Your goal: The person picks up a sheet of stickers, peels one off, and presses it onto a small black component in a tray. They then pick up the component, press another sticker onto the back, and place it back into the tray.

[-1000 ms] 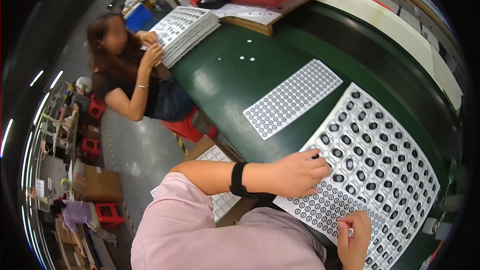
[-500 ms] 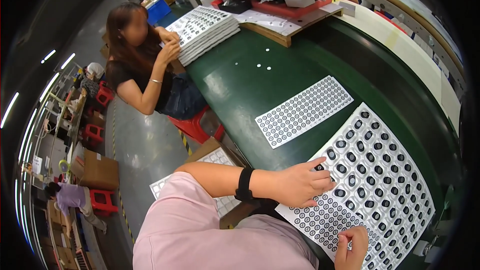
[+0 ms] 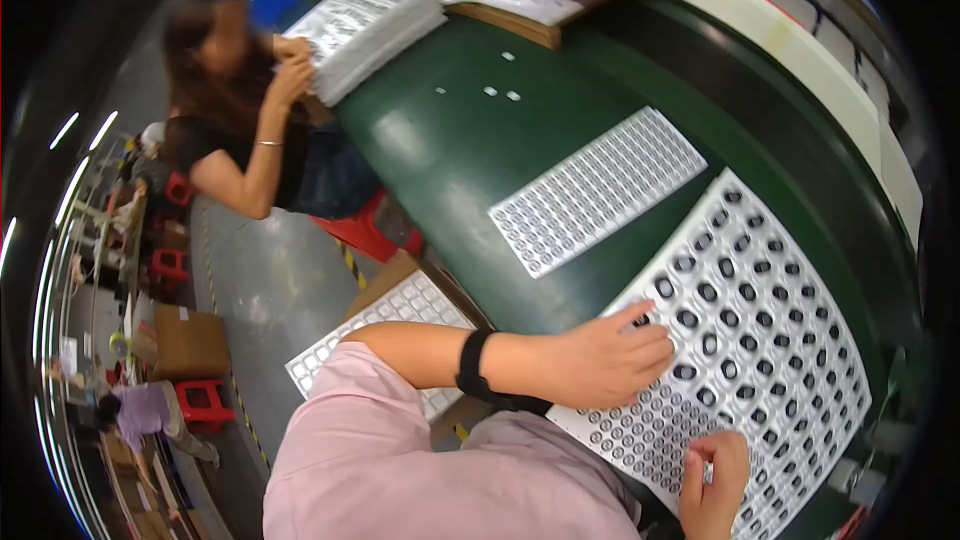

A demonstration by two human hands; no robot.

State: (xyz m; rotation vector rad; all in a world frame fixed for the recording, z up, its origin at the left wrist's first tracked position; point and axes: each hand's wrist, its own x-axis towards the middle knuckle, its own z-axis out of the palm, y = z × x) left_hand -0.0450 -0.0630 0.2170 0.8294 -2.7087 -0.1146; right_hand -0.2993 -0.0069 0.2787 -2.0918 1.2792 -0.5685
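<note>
A white molded tray [image 3: 789, 339] holds rows of small black oval parts and lies at an angle on the green table. My left hand [image 3: 605, 360] rests over its left edge, index finger stretched out beside an oval part in the second row; no held thing shows. A white sheet of round black-printed stickers [image 3: 640, 432] lies across the tray's near part, partly under my left hand. Above the sheet's right end is my right hand [image 3: 718, 480], thumb and forefinger curled close together in a pinch. Whatever sits between those fingertips is too small to make out.
Another sticker sheet [image 3: 600, 190] lies beyond the tray on the green table [image 3: 440, 160]. Small white scraps [image 3: 490, 92] are scattered farther off. A co-worker [image 3: 235, 110] sits at far left beside stacked trays [image 3: 375, 35]. An open carton with a white tray [image 3: 385, 315] stands left of me.
The view has shifted, so the table and the co-worker sit higher and farther left. My left hand has slid slightly toward me along the tray; my right hand keeps its pinch over the sheet.
</note>
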